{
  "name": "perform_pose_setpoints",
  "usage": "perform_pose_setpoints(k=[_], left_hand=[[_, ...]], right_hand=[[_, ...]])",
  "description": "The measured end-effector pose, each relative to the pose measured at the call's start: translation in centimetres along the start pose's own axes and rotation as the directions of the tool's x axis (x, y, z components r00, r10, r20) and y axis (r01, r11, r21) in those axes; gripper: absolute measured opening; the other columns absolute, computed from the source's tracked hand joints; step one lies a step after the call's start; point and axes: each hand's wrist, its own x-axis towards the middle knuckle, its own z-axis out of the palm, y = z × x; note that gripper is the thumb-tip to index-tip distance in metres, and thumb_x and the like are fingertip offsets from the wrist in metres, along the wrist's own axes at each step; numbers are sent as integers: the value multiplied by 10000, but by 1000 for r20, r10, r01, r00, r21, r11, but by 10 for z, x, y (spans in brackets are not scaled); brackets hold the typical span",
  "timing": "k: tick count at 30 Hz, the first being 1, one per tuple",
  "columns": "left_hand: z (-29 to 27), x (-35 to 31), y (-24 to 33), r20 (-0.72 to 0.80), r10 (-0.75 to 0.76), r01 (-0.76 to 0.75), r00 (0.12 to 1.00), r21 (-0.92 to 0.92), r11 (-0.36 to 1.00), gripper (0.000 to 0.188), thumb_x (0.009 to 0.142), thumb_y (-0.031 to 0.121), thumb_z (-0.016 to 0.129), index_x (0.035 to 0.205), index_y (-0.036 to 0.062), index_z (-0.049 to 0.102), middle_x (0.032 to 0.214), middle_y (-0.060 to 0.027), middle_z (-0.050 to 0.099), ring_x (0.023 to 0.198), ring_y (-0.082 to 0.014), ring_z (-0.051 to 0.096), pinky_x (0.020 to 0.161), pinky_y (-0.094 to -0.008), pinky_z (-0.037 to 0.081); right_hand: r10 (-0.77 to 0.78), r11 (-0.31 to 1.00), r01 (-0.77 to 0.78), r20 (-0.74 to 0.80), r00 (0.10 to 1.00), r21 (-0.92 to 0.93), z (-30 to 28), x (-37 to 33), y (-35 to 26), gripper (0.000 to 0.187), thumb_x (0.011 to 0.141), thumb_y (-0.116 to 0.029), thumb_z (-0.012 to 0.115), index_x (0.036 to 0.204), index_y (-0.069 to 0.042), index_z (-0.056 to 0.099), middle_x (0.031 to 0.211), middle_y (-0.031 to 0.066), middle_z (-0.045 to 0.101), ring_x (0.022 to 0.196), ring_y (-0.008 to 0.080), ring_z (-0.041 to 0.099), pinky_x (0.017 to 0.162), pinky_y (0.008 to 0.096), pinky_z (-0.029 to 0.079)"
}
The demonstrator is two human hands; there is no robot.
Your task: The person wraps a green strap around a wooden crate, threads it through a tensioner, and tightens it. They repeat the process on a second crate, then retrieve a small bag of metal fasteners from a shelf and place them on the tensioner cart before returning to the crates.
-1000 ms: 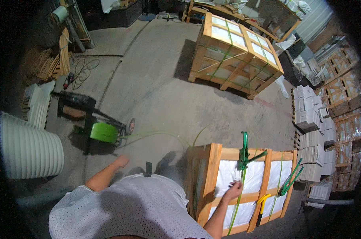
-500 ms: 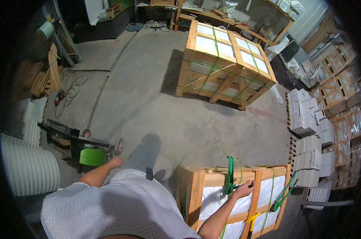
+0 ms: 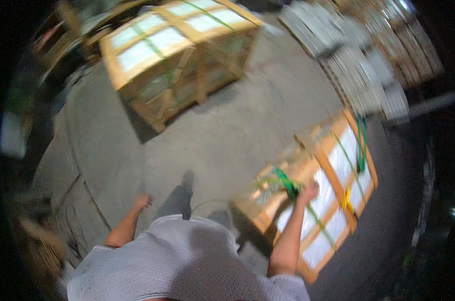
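Note:
My right hand (image 3: 309, 192) is closed on the handle of a green strapping tensioner (image 3: 286, 183), which sits at the top edge of the near wooden crate (image 3: 328, 167). A green strap (image 3: 321, 224) runs from the tool down across the crate's white-wrapped top. Farther along that crate lies a green long-handled tool (image 3: 361, 148), probably a strap crimper. A yellow-handled tool (image 3: 346, 201) rests by the middle slat. My left hand (image 3: 144, 200) hangs low over the floor beside my leg, touching nothing I can see; motion blurs its fingers.
A larger strapped wooden crate (image 3: 187, 60) stands on the concrete floor ahead. Stacks of white slabs (image 3: 355, 80) on pallets are at the upper right, with wrapped crates (image 3: 398, 45) behind them. Timber pieces (image 3: 44, 241) lie at the lower left.
My view has swung to the right, so both crates appear turned and shifted. My right hand stays on the tensioner, now tilted in the picture. The green cart has left view.

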Motion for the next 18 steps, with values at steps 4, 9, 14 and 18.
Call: perform_pose_setpoints(k=[4, 9, 14, 18], left_hand=[[-52, 36, 92, 62, 27, -36, 998, 145, 989, 317, 881, 240, 491, 1038, -11, 603, 876, -145, 661, 698, -248, 639, 564, -366, 483], [-47, 82, 214, 171, 187, -212, 967, 139, 967, 315, 907, 229, 460, 1010, -34, 600, 861, -155, 662, 666, -250, 625, 573, -363, 490], [38, 87, 323, 397, 233, -313, 888, 151, 938, 253, 904, 192, 488, 994, -12, 607, 845, -135, 664, 662, -236, 625, 581, -357, 490], [124, 60, 386, 592, 229, -439, 773, 237, 867, 290, 911, 228, 490, 1018, -15, 609, 898, -132, 667, 738, -230, 644, 637, -358, 505]], right_hand=[[20, 997, -30, -135, 991, -75, 23, -11, -19, 329, 903, -270, 528, 1037, 8, 639, 1002, 208, 671, 909, 360, 637, 811, 415, 483], [53, 996, -66, -219, 974, -56, 32, -16, -37, 313, 878, -255, 548, 979, 18, 664, 937, 224, 677, 877, 387, 639, 791, 429, 486], [65, 998, -62, -230, 971, 21, 36, -19, -45, 251, 886, -180, 540, 951, 32, 656, 894, 235, 659, 848, 393, 620, 789, 418, 471], [108, 991, -125, -291, 951, -39, 42, -19, -52, 242, 883, -183, 556, 942, 26, 663, 869, 218, 669, 808, 366, 635, 748, 405, 481]])
